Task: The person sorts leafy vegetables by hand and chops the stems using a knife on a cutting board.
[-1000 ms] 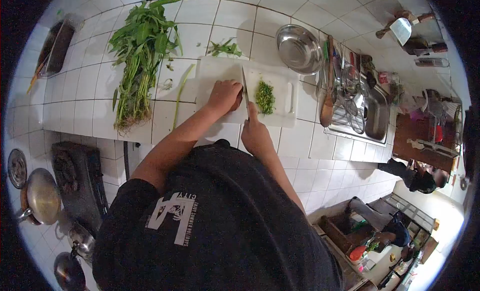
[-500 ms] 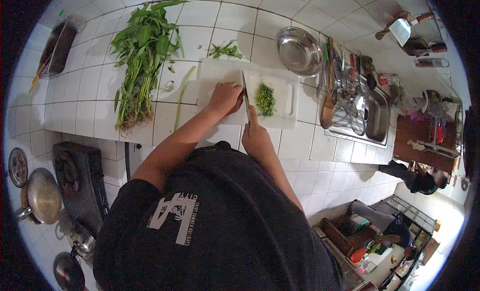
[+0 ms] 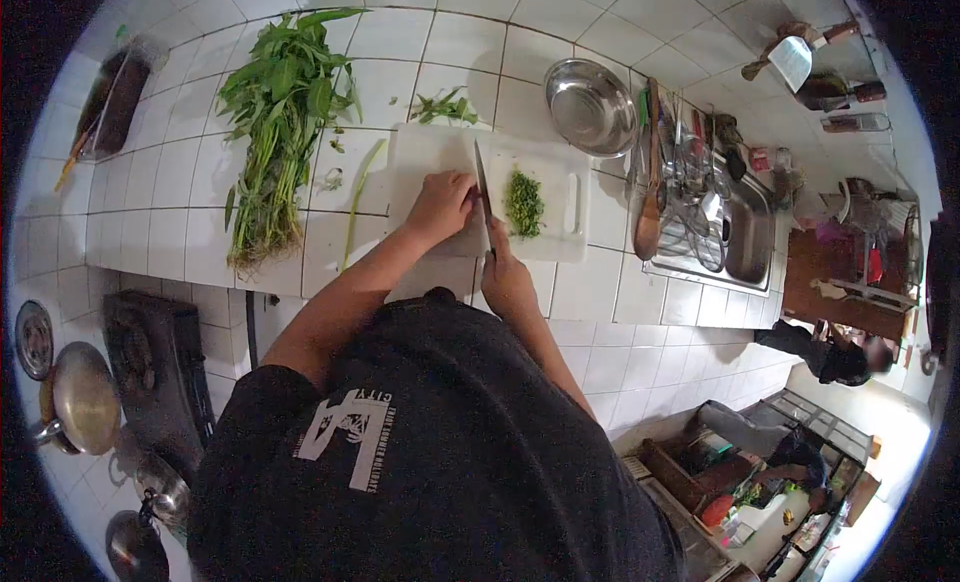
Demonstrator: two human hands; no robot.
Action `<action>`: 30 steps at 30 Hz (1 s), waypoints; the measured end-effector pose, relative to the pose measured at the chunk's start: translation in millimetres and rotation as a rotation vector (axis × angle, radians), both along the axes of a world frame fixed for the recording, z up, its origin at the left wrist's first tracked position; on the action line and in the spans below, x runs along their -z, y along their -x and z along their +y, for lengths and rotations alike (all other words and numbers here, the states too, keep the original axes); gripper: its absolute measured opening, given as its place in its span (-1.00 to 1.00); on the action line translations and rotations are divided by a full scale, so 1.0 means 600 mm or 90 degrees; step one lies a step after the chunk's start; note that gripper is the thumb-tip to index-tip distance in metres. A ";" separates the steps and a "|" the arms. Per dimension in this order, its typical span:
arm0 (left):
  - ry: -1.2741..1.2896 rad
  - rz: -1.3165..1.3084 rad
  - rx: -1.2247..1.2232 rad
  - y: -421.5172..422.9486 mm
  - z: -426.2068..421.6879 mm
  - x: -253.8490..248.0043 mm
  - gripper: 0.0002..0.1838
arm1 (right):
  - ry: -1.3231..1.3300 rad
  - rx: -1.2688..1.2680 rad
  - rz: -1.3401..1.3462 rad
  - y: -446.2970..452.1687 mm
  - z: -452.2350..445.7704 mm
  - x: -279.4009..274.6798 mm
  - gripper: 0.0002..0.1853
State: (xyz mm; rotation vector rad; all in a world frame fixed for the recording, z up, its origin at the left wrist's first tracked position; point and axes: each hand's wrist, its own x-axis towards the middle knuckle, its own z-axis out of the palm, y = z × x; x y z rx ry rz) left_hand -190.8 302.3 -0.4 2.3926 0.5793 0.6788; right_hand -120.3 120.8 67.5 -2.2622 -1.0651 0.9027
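Observation:
My right hand [image 3: 509, 282] is wrapped around the handle of a kitchen knife [image 3: 482, 177], its blade pointing away from me over a white cutting board [image 3: 415, 152]. Just left of the blade, my left hand [image 3: 442, 208] is closed with curled fingers over the board; whatever they press on is hidden beneath them. A small heap of finely chopped greens [image 3: 523, 204] lies on the board to the right of the knife. One long green stem [image 3: 362, 197] rests beside the board's left edge, and some loose leaves [image 3: 445, 106] lie beyond its far edge.
A bunch of leafy greens with roots [image 3: 285, 132] lies left on the tiled counter. A metal bowl [image 3: 590, 107] stands behind the board. Right are a wooden spoon [image 3: 647, 227], utensils and a sink [image 3: 750, 232]. A stove [image 3: 150, 352] is lower left; people are in the background [image 3: 845, 360].
The view has shifted slightly. The knife blade leans a little more to the left, and my left hand still sits beside it. The chopped heap looks unchanged.

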 end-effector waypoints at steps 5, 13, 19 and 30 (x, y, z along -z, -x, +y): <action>-0.019 -0.015 0.023 0.009 -0.001 0.001 -0.84 | -0.011 0.067 0.008 -0.005 -0.018 -0.002 -0.32; -0.018 0.018 0.070 0.013 0.010 0.001 -0.80 | 0.023 -0.019 -0.005 -0.005 -0.009 -0.031 -0.30; -0.020 0.023 0.053 0.003 0.014 0.013 -0.80 | 0.097 -0.061 -0.008 -0.005 -0.012 -0.100 -0.32; -0.035 0.084 0.043 0.005 0.001 -0.012 -0.72 | 0.012 -0.005 -0.007 -0.001 0.009 -0.011 -0.34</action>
